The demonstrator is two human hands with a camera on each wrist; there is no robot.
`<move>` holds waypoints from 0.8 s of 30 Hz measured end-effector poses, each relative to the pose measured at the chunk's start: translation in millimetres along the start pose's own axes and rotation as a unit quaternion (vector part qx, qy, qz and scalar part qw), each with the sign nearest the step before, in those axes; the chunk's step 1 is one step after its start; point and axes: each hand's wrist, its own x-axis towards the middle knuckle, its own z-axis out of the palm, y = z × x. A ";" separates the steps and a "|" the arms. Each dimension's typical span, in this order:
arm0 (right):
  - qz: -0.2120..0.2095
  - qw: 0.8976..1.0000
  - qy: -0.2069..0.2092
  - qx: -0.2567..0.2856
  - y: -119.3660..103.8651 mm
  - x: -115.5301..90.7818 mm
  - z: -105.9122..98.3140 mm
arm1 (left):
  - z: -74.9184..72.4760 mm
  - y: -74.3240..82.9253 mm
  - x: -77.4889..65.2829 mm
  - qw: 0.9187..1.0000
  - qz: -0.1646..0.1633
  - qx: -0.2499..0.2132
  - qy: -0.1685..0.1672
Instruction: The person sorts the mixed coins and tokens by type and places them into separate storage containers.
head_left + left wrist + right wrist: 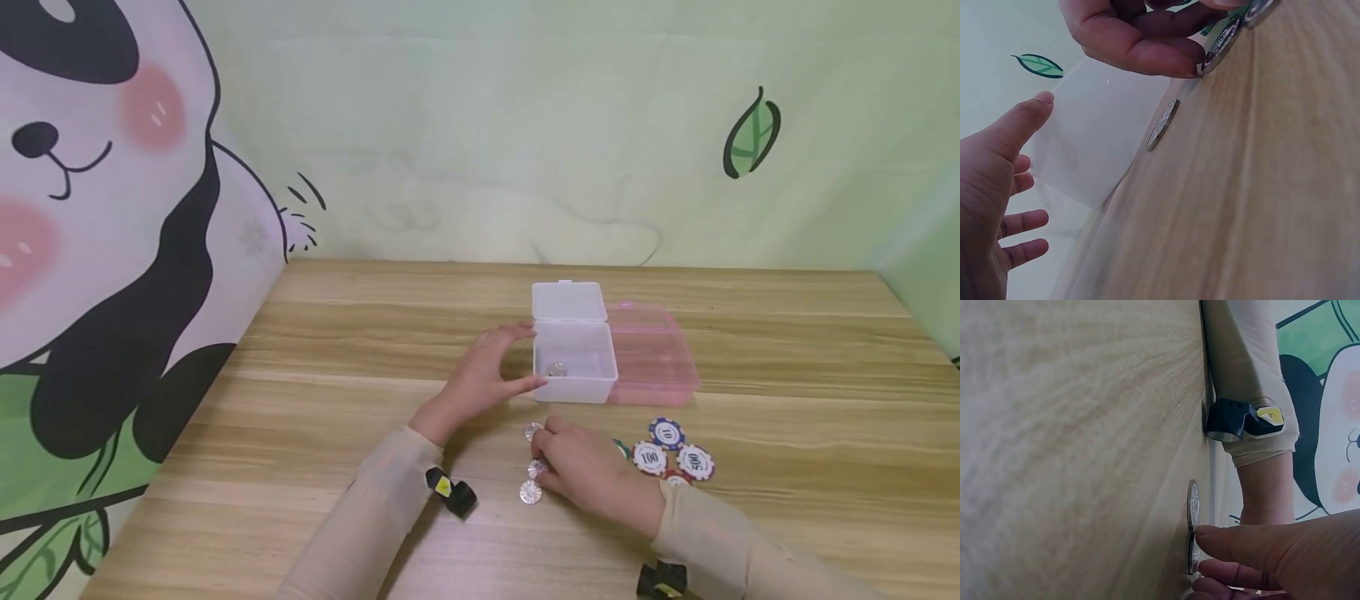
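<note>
Left hand point(480, 377) fingers outstretched beside white box point(576, 391), right hand point(587, 468) palm down, pinching middle silver disc point(535, 469)

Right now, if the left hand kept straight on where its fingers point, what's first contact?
Most likely the left wall of the open white box; the left hand is right beside it. Whether they touch is unclear.

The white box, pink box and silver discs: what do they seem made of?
White box: likely smooth plastic, judging by its thin, milky walls. Pink box: probably plastic too, tinted and see-through. Silver discs: perhaps metal, given their silvery shine, though coated plastic could look alike.
</note>
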 end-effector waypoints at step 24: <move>-0.008 1.000 -0.007 -0.005 -0.8 1.3 -1.7 | 0.7 -0.2 0.3 1.000 0.011 0.005 0.009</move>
